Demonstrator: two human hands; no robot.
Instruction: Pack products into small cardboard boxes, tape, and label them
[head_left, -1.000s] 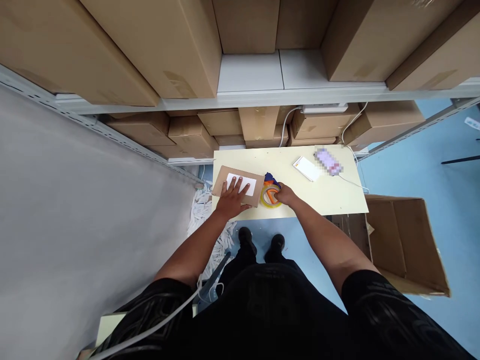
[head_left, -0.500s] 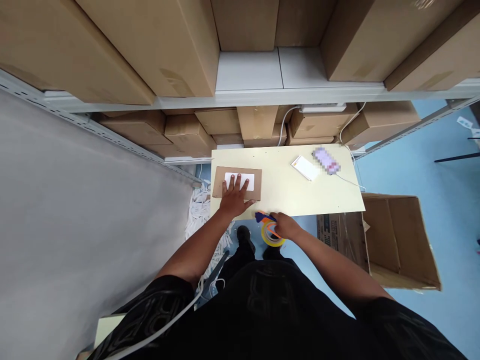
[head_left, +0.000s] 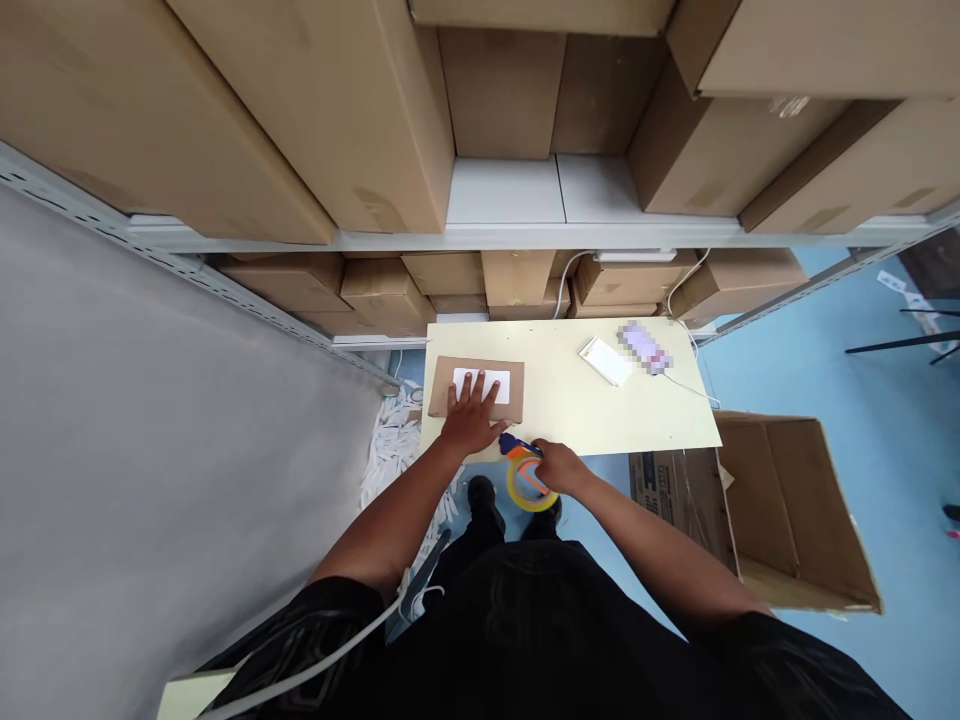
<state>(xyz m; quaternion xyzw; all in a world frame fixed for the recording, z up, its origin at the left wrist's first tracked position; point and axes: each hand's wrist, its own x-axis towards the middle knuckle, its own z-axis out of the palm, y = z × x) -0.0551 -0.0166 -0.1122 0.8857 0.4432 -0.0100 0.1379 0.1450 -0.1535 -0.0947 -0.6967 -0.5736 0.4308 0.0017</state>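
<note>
A small cardboard box [head_left: 513,397] with a white label [head_left: 491,382] lies near the left end of the pale table [head_left: 600,410]. My left hand [head_left: 471,415] rests on it with fingers spread across the label. Just off the table's front edge, my right hand [head_left: 559,467] grips a tape dispenser [head_left: 517,447] with a blue and orange body and a yellow-rimmed roll of tape. The dispenser's blue end is close to the box's front right corner; whether it touches I cannot tell.
A white packet [head_left: 604,362] and a blurred purple phone [head_left: 644,347] on a cable lie at the table's right. Shelves of cartons [head_left: 502,95] rise behind. An open carton [head_left: 795,500] stands on the floor at right; white paper strips [head_left: 390,450] are heaped at left.
My right hand has brought the tape dispenser slightly left, closer to the box. My left hand stays spread on the box. The whole view has tilted upward a little.
</note>
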